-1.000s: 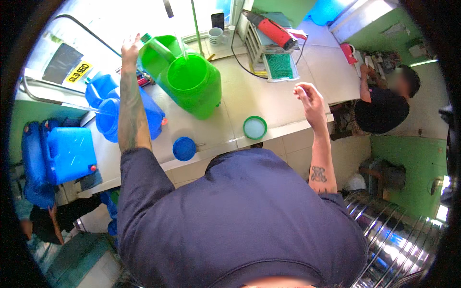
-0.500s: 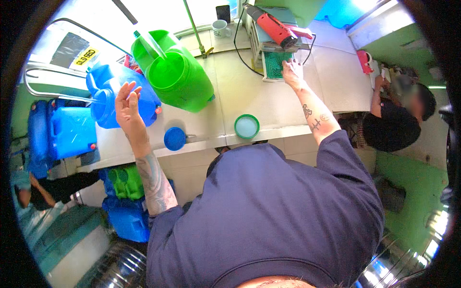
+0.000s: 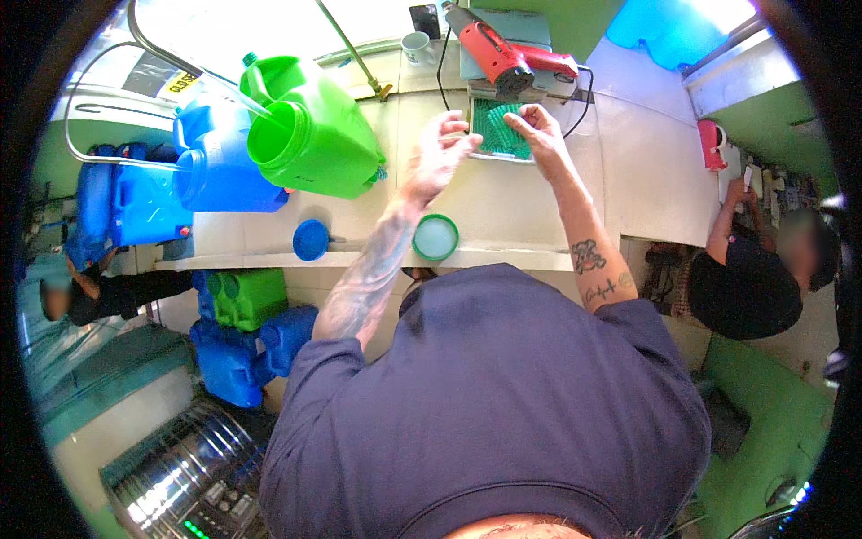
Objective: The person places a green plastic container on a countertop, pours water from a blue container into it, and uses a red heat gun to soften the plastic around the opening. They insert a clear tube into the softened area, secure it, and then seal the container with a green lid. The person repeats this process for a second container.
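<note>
My right hand [image 3: 539, 135] is closed at the fingertips on a green patterned piece [image 3: 507, 128], apparently a thin plastic sheet or band, over a shallow white tray [image 3: 505, 157] with more green material in it. Just left of the tray, my left hand [image 3: 440, 157] is raised with its fingers apart and nothing visible in them. Farther left stand an open-mouthed green jug [image 3: 332, 139] and a blue jug [image 3: 238, 166]. Separate metal-looking tubes reach to their mouths. Near the counter's front edge lie a blue cap [image 3: 312, 240] and a green-rimmed cap [image 3: 436, 237].
A red heat gun [image 3: 494, 54] with a black cord rests on a box behind the tray. A white mug [image 3: 417, 48] stands near the back ledge. More jugs [image 3: 229, 359] are stacked below at left. One person [image 3: 745, 278] works at right, another [image 3: 99, 292] at left.
My left hand has swung right, from beside the blue jug to the tray's left side. My right hand, earlier reaching into the tray, now pinches a green piece.
</note>
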The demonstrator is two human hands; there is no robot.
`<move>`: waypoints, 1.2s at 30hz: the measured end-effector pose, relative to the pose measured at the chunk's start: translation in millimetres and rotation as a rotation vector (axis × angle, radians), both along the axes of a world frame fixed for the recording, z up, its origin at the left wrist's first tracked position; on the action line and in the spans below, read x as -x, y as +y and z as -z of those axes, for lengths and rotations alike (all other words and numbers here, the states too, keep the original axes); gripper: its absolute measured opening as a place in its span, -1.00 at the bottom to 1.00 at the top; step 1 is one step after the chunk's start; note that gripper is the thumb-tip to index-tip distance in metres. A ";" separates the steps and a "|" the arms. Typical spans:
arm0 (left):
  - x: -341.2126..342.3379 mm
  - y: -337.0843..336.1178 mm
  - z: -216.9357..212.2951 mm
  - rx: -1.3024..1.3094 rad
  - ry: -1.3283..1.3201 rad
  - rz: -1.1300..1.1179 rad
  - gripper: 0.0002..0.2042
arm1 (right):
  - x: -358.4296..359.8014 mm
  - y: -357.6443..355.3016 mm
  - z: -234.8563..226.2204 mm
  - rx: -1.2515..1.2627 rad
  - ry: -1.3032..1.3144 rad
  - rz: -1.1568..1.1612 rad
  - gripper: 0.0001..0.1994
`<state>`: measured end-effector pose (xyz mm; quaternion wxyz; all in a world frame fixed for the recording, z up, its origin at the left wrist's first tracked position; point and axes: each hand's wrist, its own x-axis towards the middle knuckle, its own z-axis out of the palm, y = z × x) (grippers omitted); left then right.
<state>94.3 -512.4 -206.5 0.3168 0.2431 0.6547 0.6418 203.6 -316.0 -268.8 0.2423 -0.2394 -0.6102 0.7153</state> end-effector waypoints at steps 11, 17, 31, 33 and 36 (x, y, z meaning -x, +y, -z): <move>5.9 45.9 36.1 0.010 -0.223 -0.115 -0.75 | 1.6 15.9 21.7 -1.084 -0.560 -0.068 -0.58; 10.6 9.1 13.1 -0.108 -0.224 -0.149 -0.83 | -16.9 11.4 10.6 -0.935 -0.399 -0.116 -0.55; 28.1 -100.5 -65.8 -0.458 -0.128 -0.152 -0.81 | -15.4 70.3 -39.3 -0.985 -0.317 -0.186 -0.59; 40.9 -122.5 -72.8 -0.493 -0.062 -0.268 -0.83 | -4.3 96.2 -60.9 -1.093 -0.253 -0.012 -0.63; 78.6 -152.3 -84.3 -0.465 -0.006 -0.431 -0.85 | 28.4 127.3 -64.9 -1.237 -0.362 -0.034 -0.52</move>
